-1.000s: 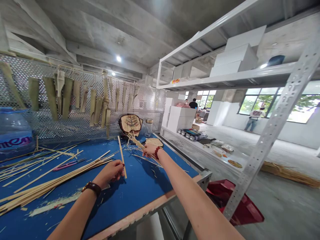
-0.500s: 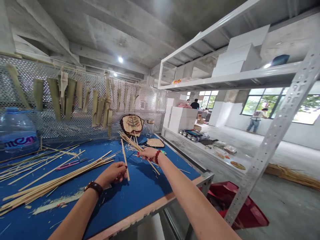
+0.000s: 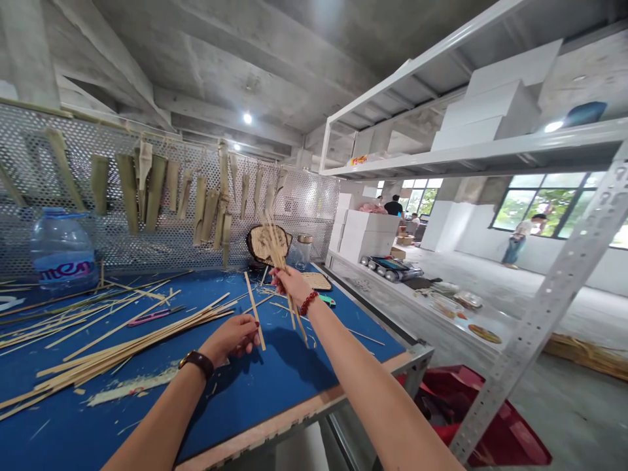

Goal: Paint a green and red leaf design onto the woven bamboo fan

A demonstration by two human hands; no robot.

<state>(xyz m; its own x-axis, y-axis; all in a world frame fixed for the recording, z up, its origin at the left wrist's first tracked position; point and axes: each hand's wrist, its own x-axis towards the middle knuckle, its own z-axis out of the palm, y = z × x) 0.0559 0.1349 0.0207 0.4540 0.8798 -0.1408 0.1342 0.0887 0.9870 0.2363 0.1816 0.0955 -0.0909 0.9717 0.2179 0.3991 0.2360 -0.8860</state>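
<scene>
My left hand (image 3: 241,335) is closed on a single pale bamboo strip (image 3: 253,306), pinched near its lower end above the blue tabletop (image 3: 235,392). To its right, my right hand (image 3: 289,286), with a red bead bracelet at the wrist, grips a bundle of bamboo strips (image 3: 275,245). That bundle stands steeply, its upper ends blurred by motion and its lower ends pointing at the table. A larger pile of bamboo strips (image 3: 132,350) lies left of my left hand. Beyond it rests a pink-handled tool (image 3: 152,316).
A water bottle (image 3: 63,252) stands at the back left before a perforated metal panel (image 3: 186,258) hung with bamboo pieces. A woven piece (image 3: 267,245) and a glass jar (image 3: 304,250) are at the back. A white metal shelf post (image 3: 534,314) rises on the right, near a red bin (image 3: 520,425).
My right hand has raised and swung its bundle from slanting to nearly upright. My left hand keeps its single strip. The whole view has shifted slightly, so things appear further right.
</scene>
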